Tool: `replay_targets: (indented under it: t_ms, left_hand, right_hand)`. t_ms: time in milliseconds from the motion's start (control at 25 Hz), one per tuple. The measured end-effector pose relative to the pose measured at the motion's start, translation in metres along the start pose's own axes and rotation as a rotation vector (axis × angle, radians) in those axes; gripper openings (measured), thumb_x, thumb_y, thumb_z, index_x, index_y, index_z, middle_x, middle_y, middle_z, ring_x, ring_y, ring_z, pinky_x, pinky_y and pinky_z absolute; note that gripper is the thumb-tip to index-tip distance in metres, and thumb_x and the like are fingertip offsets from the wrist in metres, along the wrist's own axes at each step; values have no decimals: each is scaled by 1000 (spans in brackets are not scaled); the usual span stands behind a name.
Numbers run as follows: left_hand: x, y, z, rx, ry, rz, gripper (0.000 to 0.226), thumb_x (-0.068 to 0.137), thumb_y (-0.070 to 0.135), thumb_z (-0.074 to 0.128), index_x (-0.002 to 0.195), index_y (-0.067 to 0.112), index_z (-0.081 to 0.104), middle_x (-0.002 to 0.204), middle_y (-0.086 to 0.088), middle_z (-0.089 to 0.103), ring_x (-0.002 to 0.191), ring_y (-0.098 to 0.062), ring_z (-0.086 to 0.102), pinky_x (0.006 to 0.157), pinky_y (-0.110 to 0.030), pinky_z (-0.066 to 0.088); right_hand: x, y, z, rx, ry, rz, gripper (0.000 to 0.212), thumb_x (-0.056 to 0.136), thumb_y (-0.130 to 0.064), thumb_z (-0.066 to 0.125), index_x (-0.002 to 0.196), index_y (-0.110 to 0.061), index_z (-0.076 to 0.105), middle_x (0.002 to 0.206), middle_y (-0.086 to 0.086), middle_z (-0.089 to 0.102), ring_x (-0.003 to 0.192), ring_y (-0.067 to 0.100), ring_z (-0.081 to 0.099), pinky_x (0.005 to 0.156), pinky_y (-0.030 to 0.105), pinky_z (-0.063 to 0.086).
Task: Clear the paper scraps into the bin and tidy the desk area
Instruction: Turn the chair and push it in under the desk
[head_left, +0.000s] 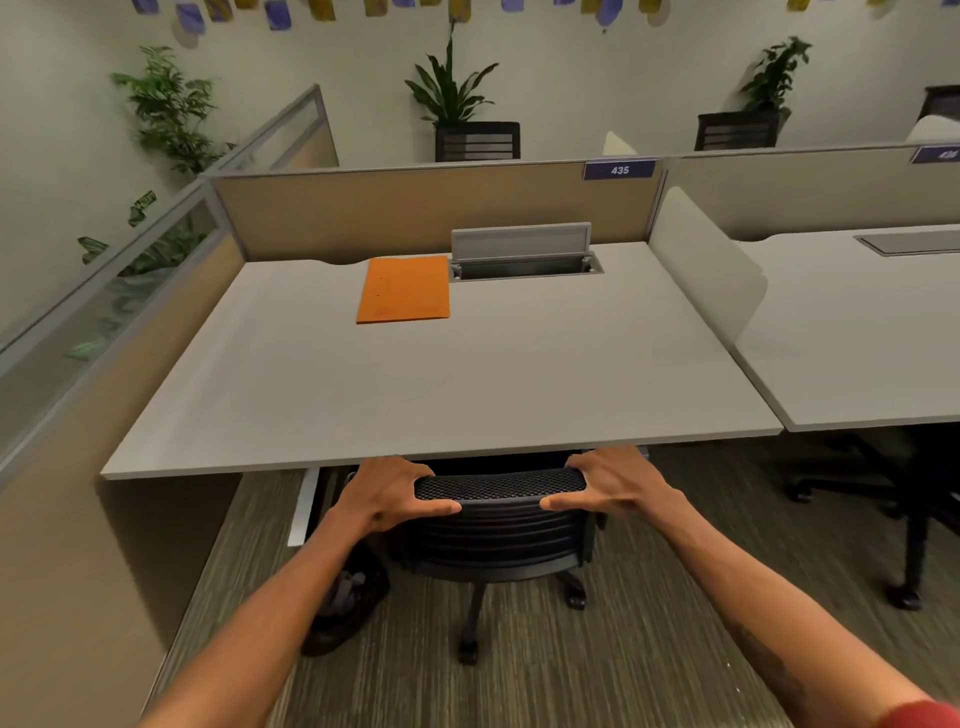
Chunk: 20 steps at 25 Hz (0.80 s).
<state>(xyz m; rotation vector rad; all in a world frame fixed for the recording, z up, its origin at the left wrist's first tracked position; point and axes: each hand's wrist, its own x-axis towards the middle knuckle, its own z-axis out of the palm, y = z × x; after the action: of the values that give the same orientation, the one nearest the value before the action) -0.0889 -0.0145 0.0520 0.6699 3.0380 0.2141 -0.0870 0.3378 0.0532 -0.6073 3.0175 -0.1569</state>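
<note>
Two hands, one chair, entered in order.

1. My left hand: clamped on the left end of the top rail of the chair, fingers curled over the far side, thumb laid along the near edge.
2. My right hand: the same hold on the right end of that rail, fingers wrapped over, thumb pointing inward. A red sleeve shows at the elbow.
3. Chair: black, mesh top and ribbed back, on castors, seat tucked under the front edge of the desk.
4. Desk: pale grey top. One orange folder lies flat towards the back, just left of the cable hatch, whose lid stands raised.
5. Bin: dark, on the carpet under the left part of the desk, just left of the chair base and partly behind my left forearm. Something grey and crumpled lies inside; I cannot tell whether it is paper.
6. Partition: tan panel behind the desk, carrying a blue plate marked 435.
7. White screen: upright between my desk and the neighbouring desk to the right.
8. Second chair: black, under that neighbouring desk, only partly seen.
9. Potted plants: against the far wall, beyond the partition.
</note>
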Motion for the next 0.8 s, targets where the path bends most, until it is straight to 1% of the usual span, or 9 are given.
replay_targets:
  t_ms: [80,160,320,480,560,600,680,760,800]
  left_hand:
    - [12,-4,0,-2,9,-11,89,63,102,28,101,35,73,68,7,69,69,-9,62,65,-28,42]
    - [21,-7,0,3,10,-24,92,62,102,28,106,35,73,69,5,69,71,-13,64,67,-29,39]
    - [31,-9,2,-4,2,-16,95,61,102,27,107,32,73,69,6,68,70,-13,62,68,-30,39]
    - [36,-9,4,-1,12,16,88,66,100,25,98,32,70,78,9,70,72,-11,62,66,-29,43]
    - [34,-7,4,-11,17,22,85,70,98,22,101,33,67,88,12,71,77,-9,63,66,-29,44]
    - [33,-5,4,-15,26,22,82,73,96,22,106,35,66,94,14,71,82,-8,64,69,-29,46]
    - [27,0,2,-31,57,11,78,79,92,25,115,35,64,102,15,70,88,-8,64,75,-30,46]
    - [18,4,5,-57,57,-27,76,81,90,25,118,34,62,105,14,69,93,-10,63,80,-31,45]
    - [14,6,6,-60,52,-42,76,83,88,24,121,33,60,109,12,68,98,-12,62,85,-32,44]
  right_hand:
    - [11,6,1,-7,26,-13,86,65,-102,31,62,-20,54,51,-7,53,48,11,47,50,28,34]
    - [20,11,3,-22,31,-3,87,64,-103,30,61,-19,51,51,-5,54,49,16,51,51,29,34]
    - [28,18,9,-40,42,2,86,63,-104,29,60,-19,48,50,-3,54,47,16,51,51,30,36]
    - [31,21,9,-35,49,2,86,65,-103,29,61,-19,47,51,-4,53,49,18,52,50,31,36]
    - [31,21,5,-34,35,9,85,67,-102,26,66,-20,50,56,-4,55,53,19,54,55,33,41]
    - [30,21,5,-36,24,13,86,68,-102,25,73,-22,55,60,-5,59,57,18,55,61,34,46]
    - [25,15,2,-32,4,16,89,70,-101,21,99,-27,62,74,-7,65,68,16,59,73,37,47]
    - [16,11,0,-38,-17,49,94,72,-99,17,126,-33,56,97,-7,68,87,16,61,87,41,43]
    - [11,10,-1,-36,-28,69,96,74,-98,16,136,-34,50,114,-5,67,102,17,60,95,43,41]
